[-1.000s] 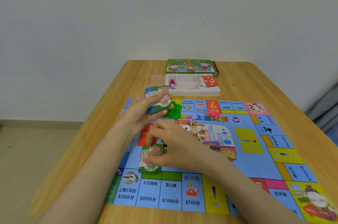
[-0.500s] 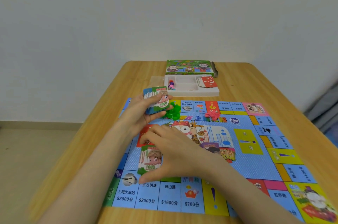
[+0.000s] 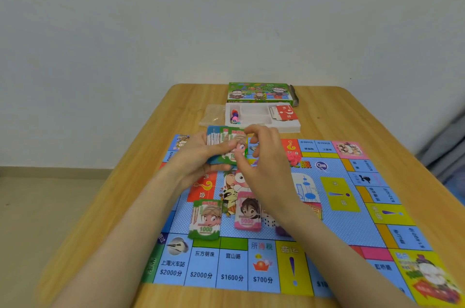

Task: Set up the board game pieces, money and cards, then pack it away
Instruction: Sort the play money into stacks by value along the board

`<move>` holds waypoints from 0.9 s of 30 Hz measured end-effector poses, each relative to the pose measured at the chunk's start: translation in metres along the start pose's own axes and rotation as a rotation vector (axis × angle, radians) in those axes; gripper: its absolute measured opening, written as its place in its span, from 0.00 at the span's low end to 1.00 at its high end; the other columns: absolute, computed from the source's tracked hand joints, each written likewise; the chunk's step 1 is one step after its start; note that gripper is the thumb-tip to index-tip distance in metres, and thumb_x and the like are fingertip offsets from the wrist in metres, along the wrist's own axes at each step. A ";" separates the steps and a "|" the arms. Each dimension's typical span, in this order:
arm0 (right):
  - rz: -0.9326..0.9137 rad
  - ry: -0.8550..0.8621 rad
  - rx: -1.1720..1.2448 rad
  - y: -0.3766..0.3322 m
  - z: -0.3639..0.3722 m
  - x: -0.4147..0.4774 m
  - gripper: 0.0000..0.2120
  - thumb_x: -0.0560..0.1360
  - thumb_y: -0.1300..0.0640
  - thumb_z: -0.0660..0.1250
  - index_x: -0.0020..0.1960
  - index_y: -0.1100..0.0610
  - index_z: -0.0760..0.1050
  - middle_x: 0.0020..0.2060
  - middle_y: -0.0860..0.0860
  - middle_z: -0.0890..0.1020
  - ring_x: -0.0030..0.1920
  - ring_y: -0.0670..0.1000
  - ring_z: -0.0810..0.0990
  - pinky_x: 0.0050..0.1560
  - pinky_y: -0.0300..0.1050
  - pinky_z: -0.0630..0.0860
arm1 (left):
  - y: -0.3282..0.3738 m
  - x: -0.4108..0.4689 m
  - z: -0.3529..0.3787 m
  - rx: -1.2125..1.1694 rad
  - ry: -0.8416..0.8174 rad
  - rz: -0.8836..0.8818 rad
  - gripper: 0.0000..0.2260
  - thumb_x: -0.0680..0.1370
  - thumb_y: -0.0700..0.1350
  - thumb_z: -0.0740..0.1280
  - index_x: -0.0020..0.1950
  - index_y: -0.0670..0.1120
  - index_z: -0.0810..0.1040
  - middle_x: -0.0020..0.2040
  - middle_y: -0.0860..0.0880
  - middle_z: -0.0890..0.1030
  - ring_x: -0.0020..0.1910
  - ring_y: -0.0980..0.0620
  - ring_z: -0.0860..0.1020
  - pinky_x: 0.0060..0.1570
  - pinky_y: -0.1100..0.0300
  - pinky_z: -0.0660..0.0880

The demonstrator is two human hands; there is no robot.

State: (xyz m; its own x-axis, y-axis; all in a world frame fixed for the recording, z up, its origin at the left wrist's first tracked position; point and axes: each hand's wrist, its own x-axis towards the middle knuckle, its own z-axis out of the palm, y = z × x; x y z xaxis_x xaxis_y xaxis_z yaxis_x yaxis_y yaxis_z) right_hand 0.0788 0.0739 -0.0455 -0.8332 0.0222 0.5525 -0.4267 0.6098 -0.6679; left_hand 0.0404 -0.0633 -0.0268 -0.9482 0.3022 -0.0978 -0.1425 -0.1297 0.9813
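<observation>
While the board (image 3: 327,207) covers most of the desk (image 3: 120,207), a green box (image 3: 260,92), a white tray (image 3: 289,129) w/ a red card (image 3: 285,113) and a clear bag (image 3: 214,115) sit at the far end. Near the front lie a green 1000 stack (image 3: 205,219) & a pink 5000 stack (image 3: 247,212), w/ a die (image 3: 269,222) just beside it, partly behind the right forearm. Vs 1 s ago, the right hand (image 3: 264,164) has left the green stack and come up. The left hand (image 3: 198,156) has its grip curled round a wad of notes (image 3: 224,144) above the board's far side. The right thumb & fingers pinch the wad's front note.

Bright even light, soft shadows, slight blur, wide-angle edge distortion
</observation>
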 end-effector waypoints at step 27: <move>-0.121 0.122 -0.030 0.007 0.001 0.004 0.07 0.71 0.68 0.67 0.46 0.59 0.78 0.43 0.48 0.76 0.44 0.47 0.73 0.45 0.41 0.71 | 0.001 -0.003 0.003 -0.024 -0.153 -0.024 0.08 0.77 0.36 0.63 0.55 0.43 0.78 0.41 0.48 0.85 0.37 0.52 0.83 0.32 0.63 0.80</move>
State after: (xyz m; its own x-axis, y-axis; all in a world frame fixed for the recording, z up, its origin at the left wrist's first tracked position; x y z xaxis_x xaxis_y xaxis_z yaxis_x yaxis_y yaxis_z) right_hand 0.0722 0.0770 -0.0486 -0.7266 0.0424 0.6858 -0.5090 0.6372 -0.5787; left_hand 0.0436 -0.0617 -0.0250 -0.8904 0.4455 -0.0933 -0.1736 -0.1428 0.9744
